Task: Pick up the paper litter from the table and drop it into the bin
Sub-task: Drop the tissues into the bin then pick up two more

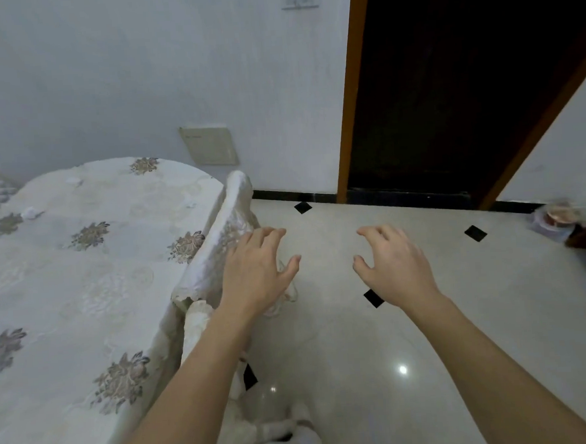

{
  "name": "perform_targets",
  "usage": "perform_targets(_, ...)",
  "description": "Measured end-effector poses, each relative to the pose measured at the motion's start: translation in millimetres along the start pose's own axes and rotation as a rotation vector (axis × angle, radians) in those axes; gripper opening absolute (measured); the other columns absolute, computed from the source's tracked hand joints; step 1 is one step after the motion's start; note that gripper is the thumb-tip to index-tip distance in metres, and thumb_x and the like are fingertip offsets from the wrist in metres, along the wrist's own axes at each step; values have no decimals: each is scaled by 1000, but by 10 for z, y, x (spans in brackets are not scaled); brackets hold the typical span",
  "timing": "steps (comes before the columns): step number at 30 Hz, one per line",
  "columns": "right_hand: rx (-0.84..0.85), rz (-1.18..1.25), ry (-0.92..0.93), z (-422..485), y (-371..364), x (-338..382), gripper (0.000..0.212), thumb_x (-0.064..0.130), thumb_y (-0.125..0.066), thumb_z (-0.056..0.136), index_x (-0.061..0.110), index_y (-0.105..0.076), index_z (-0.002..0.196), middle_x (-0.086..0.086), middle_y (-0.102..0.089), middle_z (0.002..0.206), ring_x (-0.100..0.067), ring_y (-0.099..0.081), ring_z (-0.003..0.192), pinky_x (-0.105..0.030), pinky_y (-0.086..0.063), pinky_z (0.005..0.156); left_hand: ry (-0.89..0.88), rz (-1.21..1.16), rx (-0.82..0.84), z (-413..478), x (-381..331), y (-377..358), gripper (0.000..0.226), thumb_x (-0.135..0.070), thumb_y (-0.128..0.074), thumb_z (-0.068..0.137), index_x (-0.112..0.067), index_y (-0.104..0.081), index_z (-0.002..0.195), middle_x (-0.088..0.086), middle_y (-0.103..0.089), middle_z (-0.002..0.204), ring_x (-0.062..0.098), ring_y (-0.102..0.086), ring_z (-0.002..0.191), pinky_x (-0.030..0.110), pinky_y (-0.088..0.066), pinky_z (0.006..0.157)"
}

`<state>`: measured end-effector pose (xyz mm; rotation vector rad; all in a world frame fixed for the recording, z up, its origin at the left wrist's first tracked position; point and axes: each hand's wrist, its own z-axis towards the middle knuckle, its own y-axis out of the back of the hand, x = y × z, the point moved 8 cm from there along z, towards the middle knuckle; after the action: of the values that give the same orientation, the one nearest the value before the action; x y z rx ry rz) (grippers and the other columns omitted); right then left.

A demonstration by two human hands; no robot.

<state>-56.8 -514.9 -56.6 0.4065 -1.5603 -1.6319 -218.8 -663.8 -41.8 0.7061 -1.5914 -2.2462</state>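
Tablecloth [64, 270], white with grey-brown flower motifs, covers the table that fills the left half of the frame. On it lie small white scraps of paper litter: one [32, 212] near the left edge in the upper part of the cloth, another [74, 181] further up toward the wall. Just right of the table, a chair back under a white cover [223, 233] leans at a tilt, its top toward the middle of the frame.

Overlapping the chair cover's right side is the left hand [257, 275], palm down, fingers spread apart and empty; whether it touches the cover cannot be told. Right of it, with bare floor between them, the right hand [395, 263] hangs palm down over the glossy pale floor [362, 372], fingers loosely curled and apart, holding nothing. Both forearms run in from the lower edge of the frame.

Small black diamond tiles [475, 233] dot the floor. Above the hands, a dark doorway [448, 92] with an orange-brown frame fills the upper right. At the far right edge, by the wall, stands a small blurred container [552, 221] with pinkish contents; what it is cannot be told.
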Motion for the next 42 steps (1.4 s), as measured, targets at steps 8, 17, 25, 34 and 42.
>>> perform_targets(8, 19, -5, 60, 1039, -259, -373, 45, 36, -57, 90, 18, -55, 130, -3, -59, 122, -23, -54, 110, -39, -47, 90, 32, -29, -13, 1034, 29, -469, 53, -53, -55, 90, -20, -56, 131, 0, -61, 125, 22, -53, 119, 40, -46, 99)
perform_targets(17, 70, -53, 92, 2863, -540, -664, 48, 40, -54, 92, 22, -49, 136, 1, -55, 130, -19, -49, 119, -37, -45, 95, 92, -92, -24, 2757, 339, -1031, 52, -51, -56, 89, -18, -57, 131, 4, -61, 129, 26, -54, 118, 44, -47, 96)
perform_targets(25, 56, -21, 131, 4204, -768, -691, 43, 39, -57, 90, 23, -53, 130, 3, -57, 121, -17, -51, 111, -36, -48, 91, 146, -78, -46, 3926, 718, -1195, 52, -50, -56, 90, -19, -56, 132, 2, -60, 130, 23, -51, 121, 39, -43, 99)
perform_targets(34, 137, 62, 264, 5629, -1351, -385, 42, 35, -56, 90, 20, -55, 129, -2, -58, 122, -22, -52, 112, -40, -49, 88, 282, -3, -38, 4846, 1419, -1503, 53, -53, -52, 91, -21, -55, 133, 0, -59, 132, 21, -52, 120, 38, -45, 97)
perform_targets(42, 194, 125, 471, 7318, -1783, -3, 44, 32, -58, 90, 18, -55, 131, -4, -58, 121, -24, -50, 113, -40, -47, 87, 532, 52, -91, 5944, 2152, -1646, 54, -54, -50, 92, -21, -53, 135, -1, -58, 134, 20, -51, 122, 37, -43, 100)
